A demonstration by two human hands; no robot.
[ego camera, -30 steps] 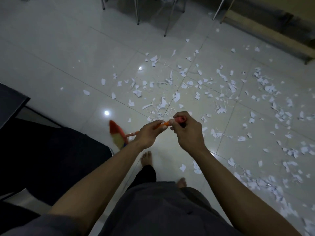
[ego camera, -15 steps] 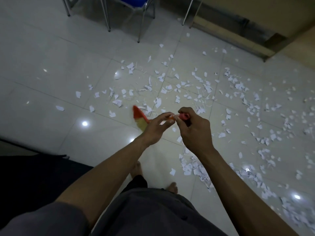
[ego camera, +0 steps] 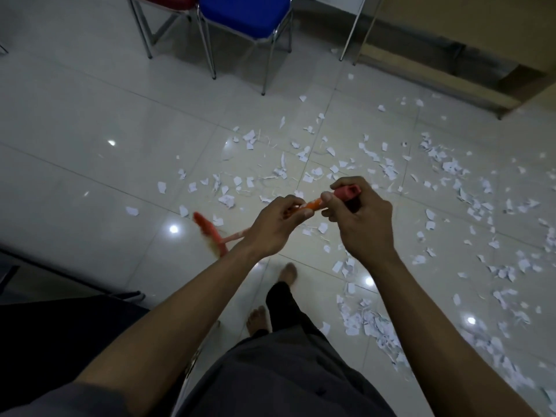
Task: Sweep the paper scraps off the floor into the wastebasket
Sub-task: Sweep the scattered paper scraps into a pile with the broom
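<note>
Now the red broom head [ego camera: 209,233] is low at the left, blurred. The left hand [ego camera: 272,227] grips the orange handle [ego camera: 313,203], the right hand [ego camera: 365,224] is curled around its red end, and paper scraps [ego camera: 370,323] lie scattered over the floor [ego camera: 90,121], mostly right

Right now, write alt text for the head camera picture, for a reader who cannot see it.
A person's left hand and right hand grip the handle of an orange broom, whose blurred head is low on the left. White paper scraps lie scattered on the tiled floor ahead and to the right; a blue chair stands beyond.
</note>
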